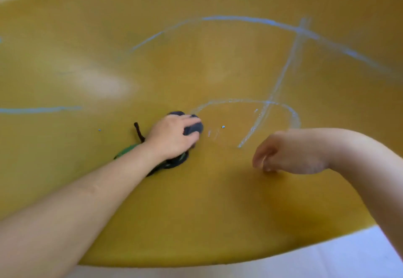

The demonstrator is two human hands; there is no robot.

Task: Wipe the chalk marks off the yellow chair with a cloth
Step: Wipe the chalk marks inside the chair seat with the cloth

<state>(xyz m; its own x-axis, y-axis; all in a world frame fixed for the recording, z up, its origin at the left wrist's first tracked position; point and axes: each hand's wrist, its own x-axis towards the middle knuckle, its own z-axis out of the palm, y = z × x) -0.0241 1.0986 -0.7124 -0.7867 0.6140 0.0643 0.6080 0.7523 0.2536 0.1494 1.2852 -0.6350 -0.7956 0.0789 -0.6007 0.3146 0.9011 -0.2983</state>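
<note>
1. Floor (349, 260) first, a pale strip at the bottom right, just past the chair's front edge.
2. Then the yellow chair (196, 212) itself, its seat filling pretty much the whole view, glossy, with a soft glare patch on the left.
3. Right hand (290, 152) sits low on the right side of the seat with the wrist bent. Fingers are curled loosely inward with nothing in them, and the fingertips look like they touch the seat, though it's a bit blurry there.
4. Left hand (172, 138) is a little farther in, near the middle, palm down and clamped on a dark cloth (193, 126) bunched up under the fingers and pressed to the seat. Dark blue-grey wad pokes out in front of the fingertips, a green bit and dark trailing ends stick out by the wrist.
5. Right beside the cloth starts a chalk oval (294, 117), pale blue, with a long chalk line (283, 75) cutting across it.
6. Farther back, a big chalk arc (239, 18) sweeps over the seat, plus a short chalk streak (39, 109) at the far left.
7. Couple of tiny chalk crumbs (223, 127) lie loose near the cloth.
</note>
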